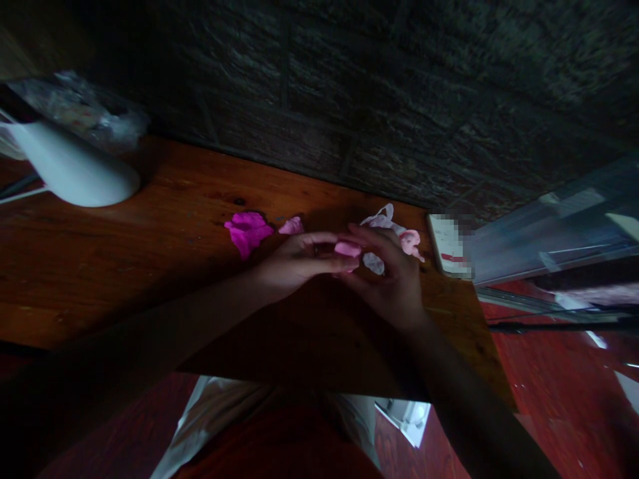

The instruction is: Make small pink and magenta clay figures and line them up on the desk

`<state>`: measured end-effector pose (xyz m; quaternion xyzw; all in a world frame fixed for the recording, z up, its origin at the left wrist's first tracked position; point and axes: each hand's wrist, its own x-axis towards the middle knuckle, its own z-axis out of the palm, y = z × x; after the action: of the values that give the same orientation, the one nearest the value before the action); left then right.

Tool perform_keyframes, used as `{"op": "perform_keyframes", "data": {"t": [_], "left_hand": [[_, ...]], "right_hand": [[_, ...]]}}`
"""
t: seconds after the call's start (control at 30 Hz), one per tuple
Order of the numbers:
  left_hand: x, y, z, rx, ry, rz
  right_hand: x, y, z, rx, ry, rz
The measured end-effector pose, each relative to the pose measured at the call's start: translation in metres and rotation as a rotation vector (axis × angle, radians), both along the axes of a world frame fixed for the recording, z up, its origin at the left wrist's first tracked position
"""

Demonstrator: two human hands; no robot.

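Observation:
Between my two hands is a small, smooth pink lump [348, 249] that looks like modelling clay. My left hand [299, 261] pinches it between thumb and fingers. From the other side, the fingers of my right hand [392, 276] curl in and close on it; some fingertips are hidden. Left of the hands lies a bright magenta crumpled piece [247, 231], with a smaller pink piece [291, 226] just behind my left fingers. Beyond my right hand are a pale pink piece [411, 243] and thin whitish wrapping [385, 218]. A clear scrap [373, 263] shows by the right fingers.
The wooden table [174, 193] meets a dark brick wall [279, 86]. A white rounded object [80, 166] and clear plastic bags [100, 116] stand at left. A phone-like white slab [446, 243] lies near the right edge, beside a translucent panel [549, 226].

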<state>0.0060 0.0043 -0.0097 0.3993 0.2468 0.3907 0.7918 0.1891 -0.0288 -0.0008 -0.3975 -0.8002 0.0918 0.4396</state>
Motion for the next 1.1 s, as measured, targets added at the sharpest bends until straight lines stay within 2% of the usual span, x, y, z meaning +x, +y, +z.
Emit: {"op": "perform_keyframes", "data": {"t": [0.2,0.33,0.57,0.77,1.1], "left_hand": [[0.0014,-0.0009,-0.0004,0.011,-0.005,0.004],[0.0011,-0.0002,-0.0012,0.023,-0.013,0.014],[0.0023,0.0012,-0.0056,0.121,0.067,0.092],[0.0023,-0.0007,-0.0017,0.011,0.009,0.042],[0.0006,-0.0011,-0.0020,-0.069,-0.045,-0.005]], "right_hand": [[-0.0007,-0.0004,0.0004,0.008,0.009,0.015],[-0.0007,-0.0008,0.0030,-0.005,0.028,-0.024],[0.0051,0.0029,0.0058,0.043,-0.106,-0.086],[0.0050,0.0022,0.0057,-0.028,-0.012,-0.026],[0.0053,0.0000,0.0051,-0.139,0.115,0.047]]}}
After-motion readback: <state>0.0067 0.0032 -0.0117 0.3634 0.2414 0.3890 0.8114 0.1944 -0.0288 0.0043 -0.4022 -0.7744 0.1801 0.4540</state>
